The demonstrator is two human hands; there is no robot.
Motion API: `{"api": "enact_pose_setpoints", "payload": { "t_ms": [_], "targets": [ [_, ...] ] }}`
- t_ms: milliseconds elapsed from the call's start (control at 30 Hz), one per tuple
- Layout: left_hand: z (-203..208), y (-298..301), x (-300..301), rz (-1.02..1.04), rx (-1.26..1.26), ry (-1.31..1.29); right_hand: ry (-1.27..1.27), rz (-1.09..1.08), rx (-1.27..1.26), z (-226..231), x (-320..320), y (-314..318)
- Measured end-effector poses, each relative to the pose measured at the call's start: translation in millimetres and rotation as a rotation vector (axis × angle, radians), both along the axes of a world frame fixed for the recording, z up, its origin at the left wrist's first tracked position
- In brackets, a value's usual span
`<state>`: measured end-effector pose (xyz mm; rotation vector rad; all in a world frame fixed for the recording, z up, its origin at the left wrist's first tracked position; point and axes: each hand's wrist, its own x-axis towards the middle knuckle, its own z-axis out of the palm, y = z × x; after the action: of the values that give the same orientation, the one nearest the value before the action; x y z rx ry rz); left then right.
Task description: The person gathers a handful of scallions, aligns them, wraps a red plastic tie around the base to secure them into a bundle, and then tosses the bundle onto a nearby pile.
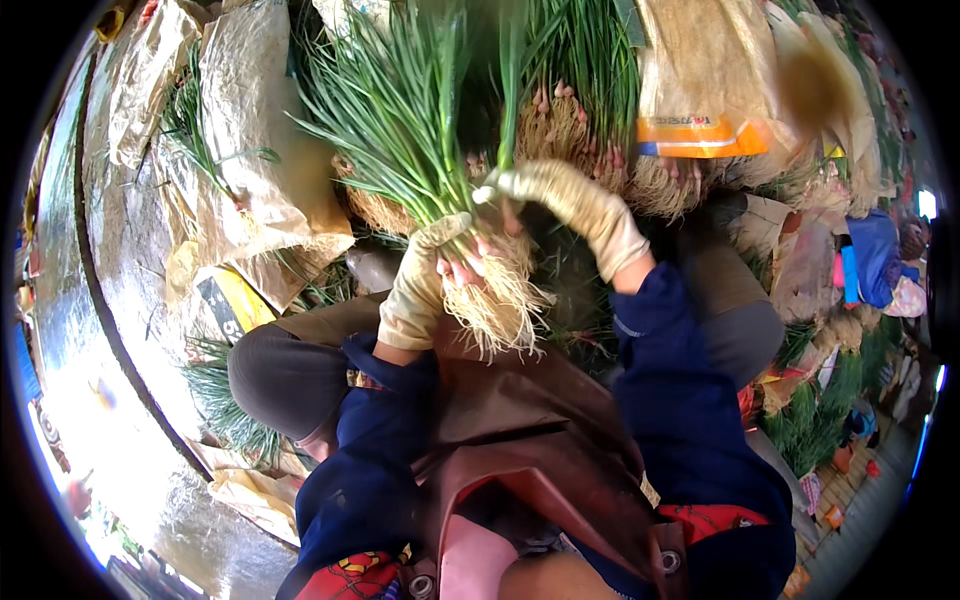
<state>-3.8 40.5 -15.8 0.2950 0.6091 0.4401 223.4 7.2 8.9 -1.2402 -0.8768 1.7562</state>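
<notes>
My left hand (413,290), in a pale, soiled work glove, is closed around a bunch of green onions (425,130) in front of me. Their long green leaves fan upward and away, while the pinkish bulbs and stringy pale roots (495,305) hang toward my lap. Beside the bunch, my gloved right hand (575,205) has its fingers pinched together, with a few slightly blurred green leaves (508,90) rising from them. A pinkish bulb shows just below these fingers.
More green onions with roots (560,120) lie beyond my hands. A tan printed sack (708,75) is at the far right, and pale sacks (250,130) lie to the left. Loose green onions (235,400) rest by my left knee. People sit farther off, including one in blue (872,255).
</notes>
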Motion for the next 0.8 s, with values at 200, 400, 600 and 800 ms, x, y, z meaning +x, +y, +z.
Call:
{"api": "enact_pose_setpoints", "payload": {
  "t_ms": [200, 400, 600, 800],
  "targets": [
    [18.7, -7.3, 23.7, -0.049, 0.029, 0.062, 0.04, -0.444, -0.165, -2.5, -33.7, 0.8],
    [-2.9, -10.5, 17.8, 0.01, 0.023, -0.087, 0.237, -0.644, -0.36, -3.9, -48.0, 9.8],
    [11.5, -13.9, -4.4, -0.039, 0.129, 0.049, -1.024, 0.009, -0.163, -46.9, -4.8, 3.8],
    [9.7, -12.7, 10.2, -0.138, -0.009, -0.185, -0.421, -0.345, -0.158, 4.8, -32.7, 16.0]
  ]
}}
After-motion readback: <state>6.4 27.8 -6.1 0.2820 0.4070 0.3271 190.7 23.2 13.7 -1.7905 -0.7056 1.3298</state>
